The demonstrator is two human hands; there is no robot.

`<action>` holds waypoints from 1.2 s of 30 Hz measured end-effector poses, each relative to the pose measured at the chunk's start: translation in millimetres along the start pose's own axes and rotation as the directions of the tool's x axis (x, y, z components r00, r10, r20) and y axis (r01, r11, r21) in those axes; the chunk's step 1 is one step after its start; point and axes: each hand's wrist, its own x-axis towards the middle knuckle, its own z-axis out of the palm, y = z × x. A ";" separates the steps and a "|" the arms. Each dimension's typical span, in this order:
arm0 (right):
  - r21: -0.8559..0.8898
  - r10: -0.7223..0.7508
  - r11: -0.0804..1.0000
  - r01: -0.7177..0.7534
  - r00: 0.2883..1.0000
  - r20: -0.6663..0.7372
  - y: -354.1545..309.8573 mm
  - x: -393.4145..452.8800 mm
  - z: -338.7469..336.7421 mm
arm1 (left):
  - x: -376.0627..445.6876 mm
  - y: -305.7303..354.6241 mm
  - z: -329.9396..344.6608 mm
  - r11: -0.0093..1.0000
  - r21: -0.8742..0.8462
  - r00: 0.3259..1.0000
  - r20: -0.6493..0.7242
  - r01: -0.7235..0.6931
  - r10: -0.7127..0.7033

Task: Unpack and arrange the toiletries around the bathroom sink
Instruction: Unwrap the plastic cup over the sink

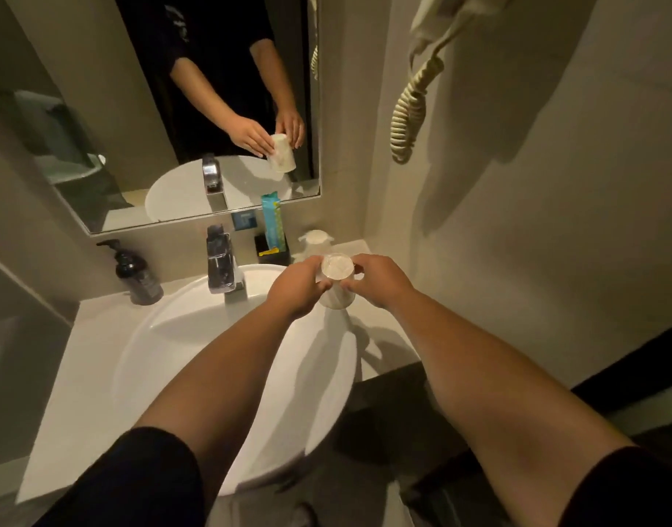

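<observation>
Two hands hold one wrapped cup (336, 279) above the right edge of the sink (197, 359), just over the bench (91, 359). Left hand (296, 287) grips the cup's left side w/ fingers curled around it; right hand (380, 279) pinches the right side, thumb and fingertips on the wrap. Cup is tilted, pale cover facing the camera, off the bench. Behind it, near the back corner, sits a second wrapped cup (314, 241), upright on the bench, apart from the held one. Left of that, a black holder (271, 254) stands against the wall w/ a teal packet (272, 224) sticking up out of it. Chrome faucet (224, 264) rises at the back of the sink; dark pump bottle (136, 273) stands on the bench further left, well apart from the cups. Mirror (98, 108) above shows both hands and the cup reflected. Coiled cord (410, 108) hangs on the right wall. Both forearms are bare, dark sleeves at the elbows.
</observation>
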 end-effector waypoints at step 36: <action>0.158 0.320 0.938 -0.310 0.946 -0.044 134.6 167.5 74.5 | 202.3 -55.5 121.3 0.988 -0.129 0.975 0.193 -0.082 0.106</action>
